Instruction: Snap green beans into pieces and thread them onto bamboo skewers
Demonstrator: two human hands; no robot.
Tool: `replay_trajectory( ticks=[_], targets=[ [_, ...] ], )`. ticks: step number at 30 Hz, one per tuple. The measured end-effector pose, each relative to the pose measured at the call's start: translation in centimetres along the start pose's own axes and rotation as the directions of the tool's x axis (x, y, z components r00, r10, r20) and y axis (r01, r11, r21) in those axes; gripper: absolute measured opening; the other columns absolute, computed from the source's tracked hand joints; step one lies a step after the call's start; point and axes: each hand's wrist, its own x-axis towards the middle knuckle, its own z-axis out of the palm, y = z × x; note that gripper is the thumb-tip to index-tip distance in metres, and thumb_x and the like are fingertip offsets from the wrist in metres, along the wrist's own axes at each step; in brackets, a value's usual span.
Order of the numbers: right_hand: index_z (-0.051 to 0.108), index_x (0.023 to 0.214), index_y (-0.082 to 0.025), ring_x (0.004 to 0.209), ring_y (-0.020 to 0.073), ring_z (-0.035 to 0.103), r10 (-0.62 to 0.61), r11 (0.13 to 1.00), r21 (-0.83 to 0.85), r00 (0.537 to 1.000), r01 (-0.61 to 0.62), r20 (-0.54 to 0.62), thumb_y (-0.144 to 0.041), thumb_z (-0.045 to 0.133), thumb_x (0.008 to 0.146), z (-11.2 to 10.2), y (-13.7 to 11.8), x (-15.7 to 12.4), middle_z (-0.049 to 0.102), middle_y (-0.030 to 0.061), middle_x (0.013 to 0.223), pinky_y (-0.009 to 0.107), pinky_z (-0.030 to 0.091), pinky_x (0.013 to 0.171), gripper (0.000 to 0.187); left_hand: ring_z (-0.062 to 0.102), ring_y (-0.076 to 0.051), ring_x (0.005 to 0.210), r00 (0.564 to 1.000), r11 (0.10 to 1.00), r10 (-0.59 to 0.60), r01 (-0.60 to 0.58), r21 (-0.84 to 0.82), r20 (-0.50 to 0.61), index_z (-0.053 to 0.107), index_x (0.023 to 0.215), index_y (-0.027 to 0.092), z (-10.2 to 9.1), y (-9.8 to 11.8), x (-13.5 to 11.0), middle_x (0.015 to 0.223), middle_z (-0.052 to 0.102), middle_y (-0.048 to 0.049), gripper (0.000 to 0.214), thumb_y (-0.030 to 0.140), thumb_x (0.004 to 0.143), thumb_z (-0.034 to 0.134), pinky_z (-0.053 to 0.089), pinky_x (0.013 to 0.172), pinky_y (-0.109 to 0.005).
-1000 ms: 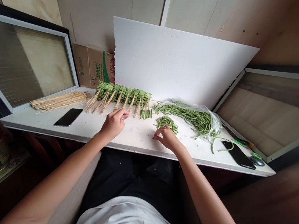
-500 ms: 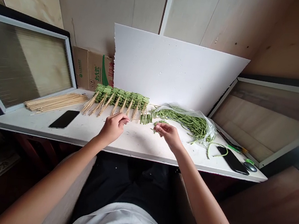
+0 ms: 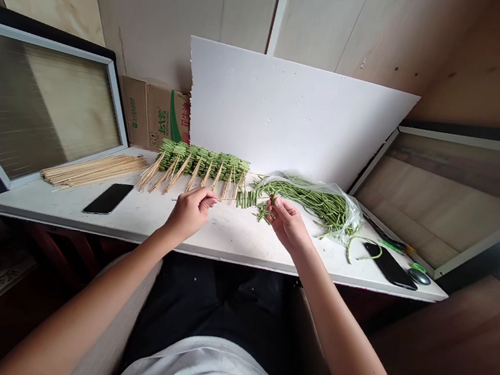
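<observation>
Pinching, at left in the head view: the left hand has its fingers closed on the thin skewer, which points across to the right fingers.
Threaded row: short green bean pieces sit side by side on the skewer, between the two sets of fingers.
Right hand: fingers drawn together on a single bean piece at the skewer's far end; whether the tip has gone through, I cannot tell.
Loose cut beans: a small heap on the tabletop, just beside the right fingers.
Filled skewers: stacked beyond the left fingers, sticks toward the person.
Bare skewers: a flat bundle, well left of the left fingers.
Long beans: in a clear plastic bag, beyond and right of the right fingers.
Phones: one left of the left fingers, another right of the right fingers.
</observation>
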Motion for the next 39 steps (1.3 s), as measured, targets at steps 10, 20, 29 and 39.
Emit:
replay_trajectory(
  ticks=[10,20,29,39],
  targets=[
    [0.074,0.088,-0.025,0.082,0.0180,0.057,-0.014,0.999,-0.029,0.999,0.013,-0.036,-0.061,0.090,0.073,0.6,0.2,-0.1,0.065,0.0041,0.089,0.031,0.049,0.068,0.042,0.067,-0.018,0.069,1.000,1.000,-0.024,0.024,0.002,0.018,0.067,0.086,0.020,0.1,-0.1,-0.2,0.077,0.073,-0.0028,0.017,0.012,0.097,0.057,0.052,0.065,-0.028],
    [0.075,0.089,-0.024,0.083,0.0171,0.056,0.002,0.999,0.036,1.000,-0.002,-0.021,-0.058,0.091,0.073,0.5,0.5,0.0,0.066,0.0040,0.091,0.030,0.050,0.070,0.040,0.067,-0.017,0.070,0.999,0.999,-0.038,0.038,0.013,0.022,0.067,0.086,0.019,0.1,-0.3,-0.3,0.079,0.073,-0.0030,0.017,0.011,0.097,0.056,0.051,0.066,-0.028],
    [0.078,0.081,-0.022,0.079,0.0157,0.055,-0.050,0.998,0.045,0.997,0.052,-0.054,-0.050,0.093,0.074,1.0,0.5,-0.1,0.065,0.0031,0.084,0.029,0.043,0.064,0.033,0.071,-0.018,0.074,1.000,0.997,-0.021,0.020,0.071,0.008,0.065,0.083,0.019,-0.1,-0.1,-0.3,0.081,0.075,-0.0036,0.023,0.002,0.090,0.052,0.052,0.067,-0.026],
    [0.082,0.084,-0.023,0.082,0.0186,0.062,-0.110,0.994,-0.021,0.982,0.108,-0.154,-0.052,0.095,0.071,1.2,1.4,-0.1,0.072,0.0053,0.086,0.031,0.045,0.066,0.035,0.073,-0.019,0.077,1.000,0.993,-0.008,0.009,0.116,-0.004,0.062,0.081,0.020,0.0,0.5,-0.5,0.082,0.075,-0.0026,0.032,-0.009,0.076,0.048,0.055,0.070,-0.027]
  ],
)
